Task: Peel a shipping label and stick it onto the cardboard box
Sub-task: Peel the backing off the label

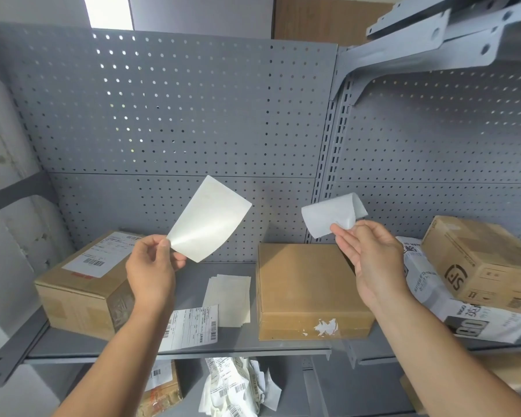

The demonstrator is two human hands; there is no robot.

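Note:
My left hand (151, 266) pinches the lower corner of a glossy cream sheet (211, 219), held up flat above the shelf; it looks like the backing paper. In my right hand (370, 260), thumb and fingers grip a white label (328, 213) whose top edge curls over, blank side towards me. The two sheets are fully apart. Below and between my hands, a plain brown cardboard box (304, 284) lies flat on the grey shelf (247, 341), with no label on top and a torn white scrap on its front face.
A taped box (79, 284) bearing a shipping label stands at the left. A printed label sheet (191, 326) and a stack of cream sheets (230, 299) lie between the boxes. More cartons (478, 266) pile up at the right. Crumpled labels (238, 386) sit on the lower shelf.

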